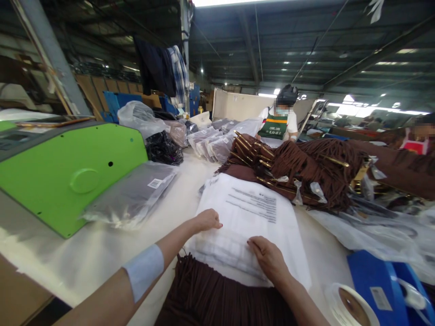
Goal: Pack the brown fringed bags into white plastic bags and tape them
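Observation:
A white translucent plastic bag [231, 194] with printed text lies flat on the table in front of me, possibly on top of others like it. My left hand [208, 220] is closed in a pinch on its near part. A little lower and to the right, my right hand [268, 254] pinches the bag's near edge between thumb and fingers. Between my forearms, a dark brown fringed article [220, 294] lies against the near side of the bag; its lower part leaves the picture. A pale blue patch [144, 269] is wrapped around my left forearm.
Left stands a green machine [112, 149] beside a packed grey bag [136, 194] with a barcode label. Brown fringed articles with gold bars [299, 167] are heaped behind. A tape roll [351, 305] and a blue tape dispenser [377, 285] sit right. A co-worker [277, 120] stands opposite.

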Available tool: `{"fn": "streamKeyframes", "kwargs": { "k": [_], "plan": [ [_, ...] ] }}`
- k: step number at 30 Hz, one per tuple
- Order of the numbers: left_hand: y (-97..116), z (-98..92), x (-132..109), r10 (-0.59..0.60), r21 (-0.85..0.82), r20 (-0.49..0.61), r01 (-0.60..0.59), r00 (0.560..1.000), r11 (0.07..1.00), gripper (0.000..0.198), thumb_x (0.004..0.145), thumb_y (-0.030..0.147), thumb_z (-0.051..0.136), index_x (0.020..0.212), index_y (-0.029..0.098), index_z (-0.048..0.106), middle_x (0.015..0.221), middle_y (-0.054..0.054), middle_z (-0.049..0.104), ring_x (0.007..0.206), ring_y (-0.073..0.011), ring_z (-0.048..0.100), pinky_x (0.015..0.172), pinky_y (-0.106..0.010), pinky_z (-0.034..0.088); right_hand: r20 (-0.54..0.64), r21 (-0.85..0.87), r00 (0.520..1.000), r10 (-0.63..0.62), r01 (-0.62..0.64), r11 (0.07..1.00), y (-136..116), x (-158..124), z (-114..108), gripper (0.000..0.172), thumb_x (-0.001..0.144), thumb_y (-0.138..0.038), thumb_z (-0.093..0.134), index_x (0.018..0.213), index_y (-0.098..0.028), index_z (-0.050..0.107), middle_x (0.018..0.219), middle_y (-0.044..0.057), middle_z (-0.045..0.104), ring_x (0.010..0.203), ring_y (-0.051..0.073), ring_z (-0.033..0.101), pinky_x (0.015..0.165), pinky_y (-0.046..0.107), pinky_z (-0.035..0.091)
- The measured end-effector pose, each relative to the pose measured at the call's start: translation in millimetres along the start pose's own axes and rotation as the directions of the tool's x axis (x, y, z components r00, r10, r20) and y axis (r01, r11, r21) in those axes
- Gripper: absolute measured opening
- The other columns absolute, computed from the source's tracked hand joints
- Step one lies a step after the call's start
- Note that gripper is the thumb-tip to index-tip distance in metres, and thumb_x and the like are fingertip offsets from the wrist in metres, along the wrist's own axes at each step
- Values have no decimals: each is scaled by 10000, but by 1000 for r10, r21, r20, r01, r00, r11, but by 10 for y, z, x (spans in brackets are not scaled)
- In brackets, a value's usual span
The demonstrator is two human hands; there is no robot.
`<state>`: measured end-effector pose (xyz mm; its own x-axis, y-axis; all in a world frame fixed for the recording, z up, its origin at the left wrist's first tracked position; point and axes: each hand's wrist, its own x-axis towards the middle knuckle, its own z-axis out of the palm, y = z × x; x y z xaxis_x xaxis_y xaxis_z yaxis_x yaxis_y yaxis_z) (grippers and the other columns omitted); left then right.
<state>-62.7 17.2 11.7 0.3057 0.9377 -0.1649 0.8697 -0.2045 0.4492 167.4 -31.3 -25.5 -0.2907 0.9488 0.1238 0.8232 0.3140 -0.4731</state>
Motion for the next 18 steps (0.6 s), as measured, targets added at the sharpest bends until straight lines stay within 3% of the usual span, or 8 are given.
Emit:
{"fn": "streamKeyframes", "kwargs": {
  "k": [2,5,6,9,11,14,18],
  "plan": [
    [106,1,-40,61,43,-46,-59,997,997,339,848,430,480,794,125,617,808,-61,640,767,-190,585,673,-309,437,-67,-39,998,3,-6,999,35,24,23,284,895,-330,353,766,-224,583,772,25,623,742,184,575,684,304,410],
    [322,55,-109,202,128,-96,-190,975,973,478,705,504,640,1034,163,581,1079,-92,605,1011,-268,521,844,-388,387,-139,-94,990,-32,19,995,34,56,12,292,902,-371,363,770,-216,572,769,29,618,741,180,570,681,293,403],
    [384,79,-119,239,158,-101,-221,966,962,457,703,458,661,1049,172,575,1105,-94,593,1046,-276,500,879,-403,363,-153,-114,987,-54,37,993,23,60,-6,297,905,-378,361,777,-212,572,771,32,614,750,180,564,688,291,399],
    [439,114,-104,259,229,-110,-229,959,946,132,798,148,515,884,146,615,1001,-113,617,1006,-257,523,892,-409,342,-168,-181,977,-128,97,979,14,27,-111,257,900,-310,366,807,-206,583,780,45,597,777,186,536,720,296,375],
    [338,88,-94,223,247,-140,-184,965,951,224,765,8,423,807,126,609,934,-130,621,957,-249,545,867,-403,358,-173,-221,975,-141,101,970,77,-36,-215,233,855,-179,369,802,-205,594,775,52,589,764,191,518,718,308,355],
    [49,-2,-152,130,221,-233,-78,964,972,260,737,-34,384,778,116,593,893,-147,612,933,-259,553,839,-402,376,-234,-234,971,-56,0,972,286,-189,-379,290,746,-56,353,783,-200,603,768,69,587,726,198,505,691,326,337],
    [-291,-78,-334,-53,65,-382,84,923,994,224,777,21,379,745,129,572,871,-144,608,945,-270,551,844,-406,367,-335,-108,929,155,-201,974,560,-432,-486,210,703,-136,401,751,-211,591,769,68,565,705,206,494,638,326,337]
  ]
}}
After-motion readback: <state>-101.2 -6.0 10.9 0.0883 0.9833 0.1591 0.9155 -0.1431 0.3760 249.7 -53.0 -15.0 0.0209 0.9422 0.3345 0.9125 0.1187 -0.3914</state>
